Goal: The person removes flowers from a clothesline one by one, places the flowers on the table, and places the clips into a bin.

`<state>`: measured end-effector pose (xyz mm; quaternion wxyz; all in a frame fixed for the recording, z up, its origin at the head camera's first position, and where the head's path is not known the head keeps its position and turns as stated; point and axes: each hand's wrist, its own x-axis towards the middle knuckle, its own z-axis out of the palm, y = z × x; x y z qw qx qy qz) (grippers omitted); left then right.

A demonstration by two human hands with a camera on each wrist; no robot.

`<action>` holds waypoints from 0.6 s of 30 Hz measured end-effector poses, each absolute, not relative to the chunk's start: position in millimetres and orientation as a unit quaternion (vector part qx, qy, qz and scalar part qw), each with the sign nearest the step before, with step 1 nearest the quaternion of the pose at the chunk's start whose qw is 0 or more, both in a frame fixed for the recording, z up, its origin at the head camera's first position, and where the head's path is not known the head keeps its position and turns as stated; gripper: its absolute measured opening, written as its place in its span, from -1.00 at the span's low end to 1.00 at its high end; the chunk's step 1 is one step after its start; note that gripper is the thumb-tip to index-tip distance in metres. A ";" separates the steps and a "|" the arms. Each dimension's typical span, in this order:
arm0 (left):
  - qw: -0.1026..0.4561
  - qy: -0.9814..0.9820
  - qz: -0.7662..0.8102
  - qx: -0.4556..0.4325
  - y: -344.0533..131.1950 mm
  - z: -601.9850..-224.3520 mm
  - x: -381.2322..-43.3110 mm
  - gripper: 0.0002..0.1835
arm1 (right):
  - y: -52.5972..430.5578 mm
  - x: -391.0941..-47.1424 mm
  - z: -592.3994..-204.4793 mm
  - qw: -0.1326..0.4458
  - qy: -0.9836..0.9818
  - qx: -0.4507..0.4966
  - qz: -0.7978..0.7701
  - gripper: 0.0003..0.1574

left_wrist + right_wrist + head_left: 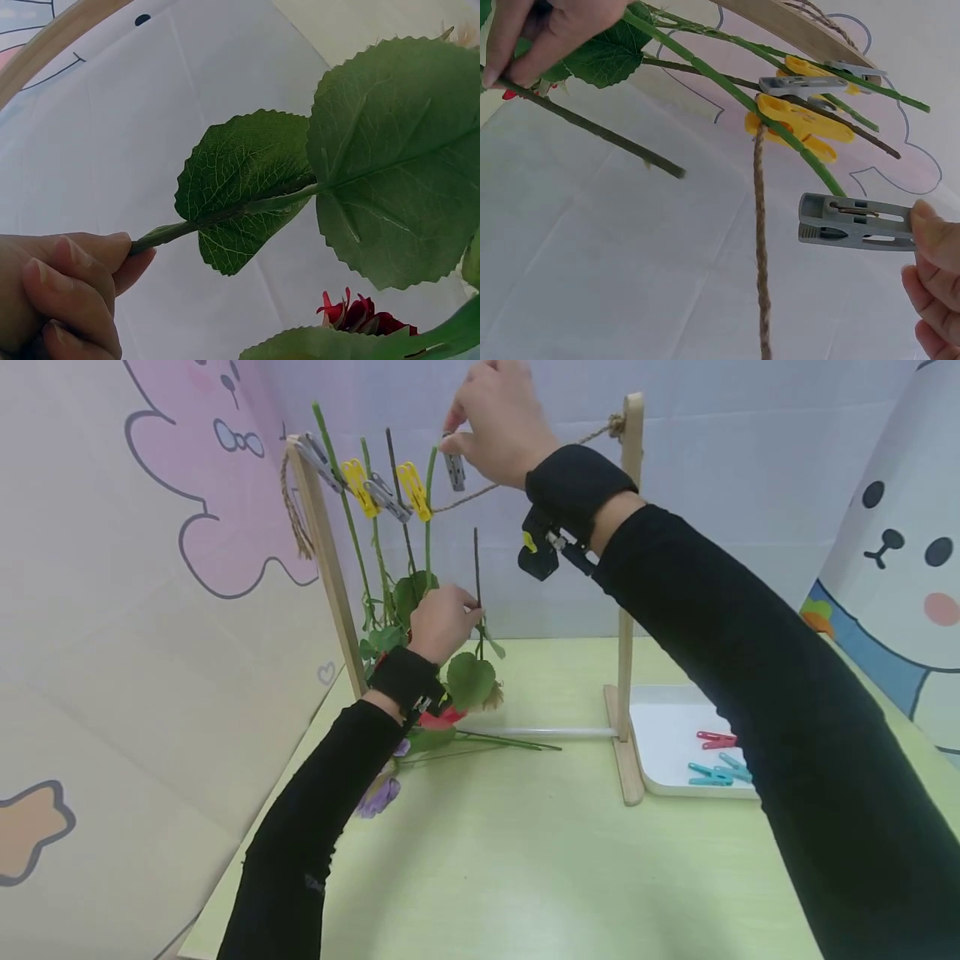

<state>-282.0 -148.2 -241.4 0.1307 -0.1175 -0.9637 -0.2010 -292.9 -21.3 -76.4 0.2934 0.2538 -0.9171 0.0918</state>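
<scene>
My left hand (442, 622) pinches the dark stem (477, 560) of an artificial flower, held with its cut end up and its broad green leaves (397, 165) hanging below. Its bloom is mostly hidden. Higher up, my right hand (506, 422) pinches a grey clothespin (855, 221) by its handle end, close to the twine (760, 247) but apart from it. Left of it, several flower stems hang upside down, clipped to the twine by yellow clothespins (414, 492) and grey clothespins (387, 497).
The twine runs between two wooden posts (628, 568). A white tray (656, 781) at right holds red clothespins (716, 740) and teal clothespins (711, 775), partly behind my right sleeve. Loose stems (510, 743) and a purple flower (380, 797) lie on the pale green table (525, 860).
</scene>
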 end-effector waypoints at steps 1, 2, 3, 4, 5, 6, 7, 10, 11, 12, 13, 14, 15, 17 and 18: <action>0.128 -0.964 -0.198 -0.118 -148.1 -242.8 -281.1 -0.78 | -19.3 -293.0 -75.1 0.295 -0.916 0.253 0.101 -0.59; 0.126 -0.965 -0.195 -0.119 -147.8 -244.0 -280.0 -0.78 | -17.1 -292.8 -73.8 0.293 -0.916 0.250 0.111 -0.58; 0.122 -0.967 -0.189 -0.119 -147.4 -245.2 -278.9 -0.78 | -14.5 -292.6 -72.6 0.292 -0.916 0.247 0.123 -0.58; 0.118 -0.968 -0.184 -0.120 -146.9 -246.2 -277.6 -0.78 | -11.6 -292.5 -71.3 0.293 -0.915 0.245 0.134 -0.58; 0.113 -0.970 -0.179 -0.123 -146.3 -247.3 -276.4 -0.78 | -8.5 -292.1 -69.9 0.292 -0.914 0.241 0.144 -0.58; 0.109 -0.970 -0.174 -0.127 -145.8 -248.2 -275.2 -0.78 | -5.2 -291.7 -68.9 0.292 -0.914 0.239 0.152 -0.56; 0.106 -0.971 -0.170 -0.130 -145.1 -249.0 -273.8 -0.78 | -1.7 -291.2 -68.0 0.291 -0.913 0.237 0.158 -0.55; 0.097 -0.971 -0.167 -0.141 -143.0 -249.7 -270.0 -0.78 | 8.7 -289.3 -64.4 0.295 -0.911 0.239 0.163 -0.49; 0.095 -0.971 -0.169 -0.143 -142.2 -249.4 -268.9 -0.78 | 12.0 -288.6 -63.2 0.298 -0.910 0.240 0.161 -0.45; 0.094 -0.970 -0.171 -0.145 -141.6 -248.8 -267.8 -0.78 | 15.1 -287.8 -61.7 0.302 -0.908 0.242 0.160 -0.42; 0.093 -0.970 -0.173 -0.146 -141.0 -247.8 -266.8 -0.78 | 18.1 -287.0 -60.2 0.308 -0.905 0.245 0.162 -0.39; 0.093 -0.969 -0.175 -0.148 -140.3 -246.8 -265.9 -0.78 | 21.0 -285.9 -58.5 0.315 -0.902 0.245 0.166 -0.38; 0.092 -0.968 -0.177 -0.149 -139.7 -245.7 -264.9 -0.78 | 23.6 -284.7 -56.7 0.321 -0.898 0.244 0.173 -0.37; 0.089 -0.966 -0.184 -0.156 -138.6 -243.3 -262.5 -0.78 | 29.4 -281.9 -52.6 0.328 -0.892 0.243 0.195 -0.37; 0.089 -0.965 -0.188 -0.160 -138.3 -242.4 -261.3 -0.78 | 30.7 -281.1 -51.6 0.330 -0.889 0.242 0.204 -0.39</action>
